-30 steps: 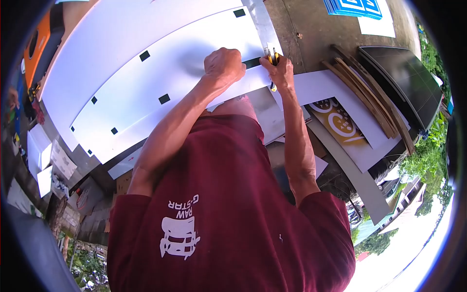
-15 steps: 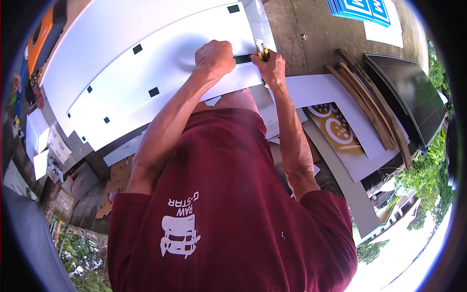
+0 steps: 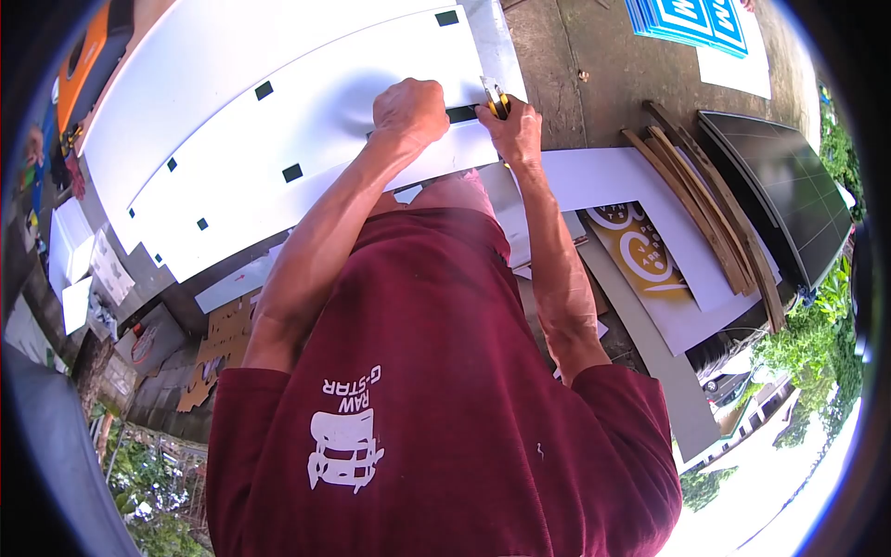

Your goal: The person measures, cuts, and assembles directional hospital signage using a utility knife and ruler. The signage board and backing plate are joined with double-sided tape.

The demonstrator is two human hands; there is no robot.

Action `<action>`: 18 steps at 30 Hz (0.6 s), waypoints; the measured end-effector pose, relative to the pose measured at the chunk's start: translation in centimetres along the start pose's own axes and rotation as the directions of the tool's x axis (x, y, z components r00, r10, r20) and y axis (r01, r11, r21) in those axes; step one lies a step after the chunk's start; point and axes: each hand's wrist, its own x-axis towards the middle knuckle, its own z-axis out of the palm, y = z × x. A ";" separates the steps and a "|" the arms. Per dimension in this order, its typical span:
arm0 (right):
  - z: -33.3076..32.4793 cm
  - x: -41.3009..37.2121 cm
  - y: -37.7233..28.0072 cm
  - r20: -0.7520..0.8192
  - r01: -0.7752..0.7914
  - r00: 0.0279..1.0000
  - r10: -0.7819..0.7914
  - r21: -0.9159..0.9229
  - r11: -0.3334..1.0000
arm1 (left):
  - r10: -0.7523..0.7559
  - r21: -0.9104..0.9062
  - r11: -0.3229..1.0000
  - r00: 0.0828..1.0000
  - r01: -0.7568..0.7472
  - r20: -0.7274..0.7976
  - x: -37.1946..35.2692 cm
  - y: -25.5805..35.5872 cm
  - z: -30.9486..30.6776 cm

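Observation:
A white sheet with several small dark squares on it lies in front of me. My left hand is closed in a fist low over it; what the fingers grip, if anything, is hidden. Between my hands runs a narrow dark strip, and a bit of dark shows on the other side of the fist. My right hand holds a yellow and black utility knife near the sheet's right edge, blade pointing away from me. The right thumb is right at the strip's end.
Wooden strips and a dark tiled panel lie to the right, beside white boards and a gold printed panel. Blue and white signs are stacked at the far right. An orange and black object stands far left.
The utility knife has tipped slightly to the left in my right hand, which has barely shifted. My left fist stays in nearly the same place.

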 end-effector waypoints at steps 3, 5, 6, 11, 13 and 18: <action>0.3 0.1 0.3 -0.018 0.013 1.000 -0.014 -0.030 0.999 | 0.008 0.000 1.000 1.000 -0.008 -0.012 0.0 0.0 0.2; 0.4 0.0 0.3 -0.029 0.007 1.000 -0.008 -0.038 0.999 | 0.005 0.003 1.000 1.000 -0.005 -0.008 0.2 0.1 0.3; 0.3 -0.1 -0.1 -0.031 -0.006 1.000 0.005 -0.040 0.999 | 0.003 0.004 1.000 1.000 -0.003 0.002 0.2 0.1 0.2; 0.2 -0.3 -0.5 -0.057 -0.104 0.993 0.104 -0.001 0.995 | 0.002 0.010 1.000 1.000 -0.002 0.012 0.2 0.1 0.3; 0.1 -0.6 -0.7 -0.074 -0.135 0.987 0.141 0.082 0.987 | -0.007 0.004 1.000 1.000 0.007 0.023 0.2 0.0 0.4; 0.4 -0.4 -0.6 -0.059 -0.116 0.992 0.115 -0.027 0.993 | -0.008 0.011 1.000 0.999 0.008 0.034 0.3 0.2 0.4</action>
